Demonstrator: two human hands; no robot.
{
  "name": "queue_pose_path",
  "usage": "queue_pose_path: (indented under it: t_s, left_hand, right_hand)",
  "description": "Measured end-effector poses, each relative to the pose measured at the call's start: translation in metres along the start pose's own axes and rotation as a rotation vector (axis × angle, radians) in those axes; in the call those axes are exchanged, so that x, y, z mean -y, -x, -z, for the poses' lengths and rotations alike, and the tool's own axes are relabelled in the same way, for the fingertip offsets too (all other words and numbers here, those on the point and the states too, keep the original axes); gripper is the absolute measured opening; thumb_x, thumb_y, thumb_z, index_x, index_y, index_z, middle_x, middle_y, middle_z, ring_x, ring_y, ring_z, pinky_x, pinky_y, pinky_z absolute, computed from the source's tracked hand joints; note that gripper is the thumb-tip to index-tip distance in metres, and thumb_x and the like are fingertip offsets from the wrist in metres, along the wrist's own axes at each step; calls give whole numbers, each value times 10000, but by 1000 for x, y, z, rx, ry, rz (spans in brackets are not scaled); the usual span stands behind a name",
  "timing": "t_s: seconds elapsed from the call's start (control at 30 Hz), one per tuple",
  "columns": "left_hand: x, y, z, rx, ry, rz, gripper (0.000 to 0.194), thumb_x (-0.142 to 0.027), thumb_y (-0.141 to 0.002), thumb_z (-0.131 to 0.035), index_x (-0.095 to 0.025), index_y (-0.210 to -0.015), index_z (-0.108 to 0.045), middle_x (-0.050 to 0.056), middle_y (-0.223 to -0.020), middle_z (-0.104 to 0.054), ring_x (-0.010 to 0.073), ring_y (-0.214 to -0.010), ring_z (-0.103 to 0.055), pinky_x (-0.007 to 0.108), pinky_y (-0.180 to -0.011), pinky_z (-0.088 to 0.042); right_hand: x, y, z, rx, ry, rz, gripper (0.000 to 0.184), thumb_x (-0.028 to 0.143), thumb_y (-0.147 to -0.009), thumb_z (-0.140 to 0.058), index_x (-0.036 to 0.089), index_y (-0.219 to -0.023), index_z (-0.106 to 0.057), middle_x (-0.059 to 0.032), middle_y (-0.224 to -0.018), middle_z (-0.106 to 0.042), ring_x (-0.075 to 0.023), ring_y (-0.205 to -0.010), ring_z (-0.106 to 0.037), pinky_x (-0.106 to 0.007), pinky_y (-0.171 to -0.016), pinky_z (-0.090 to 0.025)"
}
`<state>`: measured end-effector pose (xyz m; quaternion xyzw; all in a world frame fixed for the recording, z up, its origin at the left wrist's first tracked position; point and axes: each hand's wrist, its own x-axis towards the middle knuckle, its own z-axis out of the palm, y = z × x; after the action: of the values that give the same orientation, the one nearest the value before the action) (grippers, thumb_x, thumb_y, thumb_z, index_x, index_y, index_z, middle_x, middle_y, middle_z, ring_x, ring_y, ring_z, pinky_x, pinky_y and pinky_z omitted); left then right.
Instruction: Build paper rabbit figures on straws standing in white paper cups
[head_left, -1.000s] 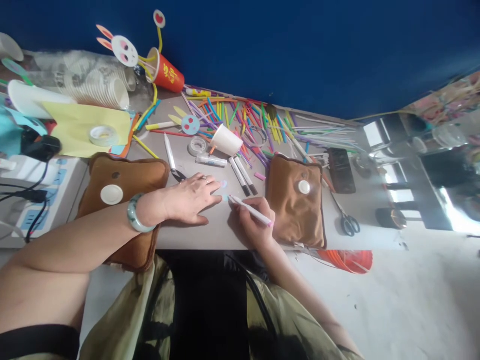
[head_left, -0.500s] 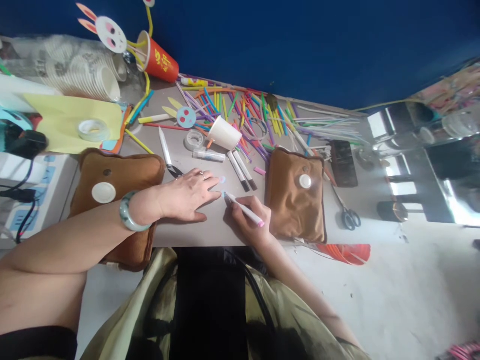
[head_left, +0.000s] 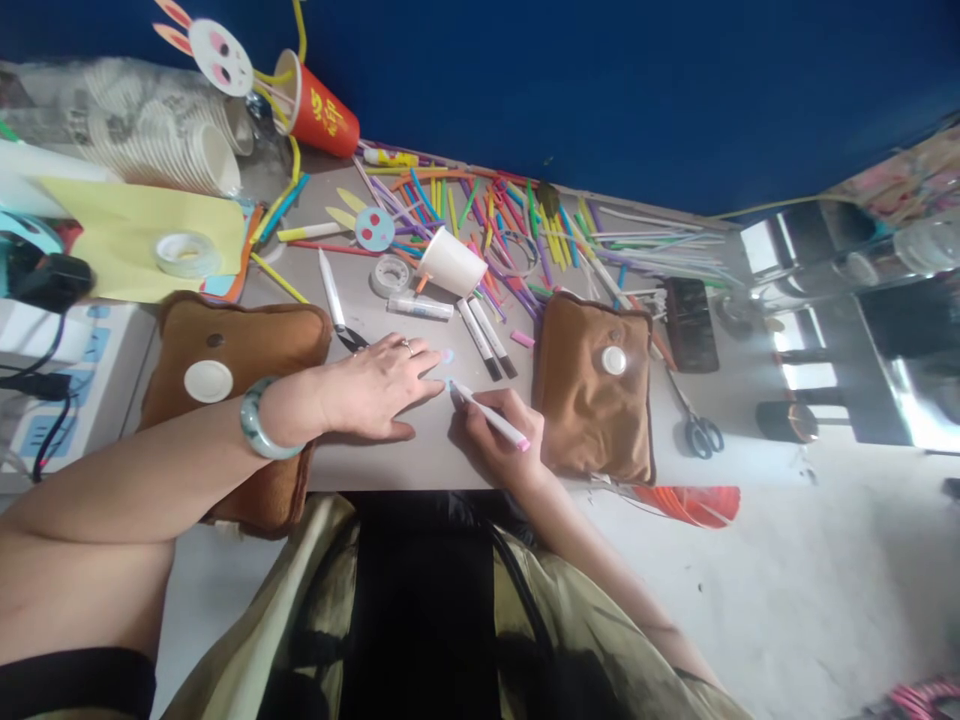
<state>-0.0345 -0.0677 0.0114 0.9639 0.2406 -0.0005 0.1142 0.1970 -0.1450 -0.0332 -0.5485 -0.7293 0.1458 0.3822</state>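
White marker aslant in the clasping right hand, tip out front, near the flat, outspread left hand.

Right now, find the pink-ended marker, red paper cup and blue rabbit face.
Pink-ended marker [head_left: 500,423], head view: barrel.
Red paper cup [head_left: 324,112], head view: side.
Blue rabbit face [head_left: 376,229], head view: middle.

Straws sprawl along the bench's back edge, a cup at their left end, stacked cups further left. Up front, the left pouch overhangs the edge (yes, right over it!). The right pouch has scissors to its right. Between pouches: left hand, right hand with pen, two markers behind.
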Motion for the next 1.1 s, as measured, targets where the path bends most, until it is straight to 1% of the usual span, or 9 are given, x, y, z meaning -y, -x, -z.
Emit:
queue_pose_path:
  t_s: [0.27,0.57,0.87,0.97,1.1]
  left_hand:
    - [0,0,2,12,-13,-6,459,-471,-809,-787,-218,-1182,-702,155,-1435,-582,360,-1303,-519,481,-1056,-425]
    - [0,0,1,19,-23,-15,456,-457,-813,-780,-210,-1186,-689,165,-1441,-572,363,-1301,-518,486,-1046,-432]
    - [0,0,3,30,-35,-19,459,-455,-825,-769,-206,-1201,-684,168,-1454,-563,364,-1310,-510,486,-1050,-432]
    - [0,0,3,20,-20,-17,460,-445,-815,-779,-205,-1196,-687,166,-1458,-562,364,-1313,-507,487,-1056,-426]
    - [0,0,1,0,10,-7,453,-427,-793,-801,-215,-1179,-695,151,-1450,-570,360,-1320,-500,482,-1076,-412]
  right_hand:
    - [1,0,0,7,15,-22,86,283,-922,-629,234,-851,-620,-7,-703,-745,-145,-567,-689,-237,-575,-564]
    - [2,-1,0,-14,16,4,77,265,-918,-631,232,-852,-612,7,-680,-728,-132,-546,-674,-222,-561,-541]
    - [2,0,-1,-5,28,-5,70,268,-917,-627,234,-857,-611,-2,-706,-744,-138,-560,-685,-229,-561,-546]
    - [2,-1,-1,-10,11,6,66,269,-918,-630,235,-863,-615,0,-700,-740,-140,-558,-685,-231,-566,-553]
    - [2,-1,0,16,23,-29,83,288,-919,-627,238,-854,-620,-7,-708,-746,-144,-564,-686,-237,-570,-559]
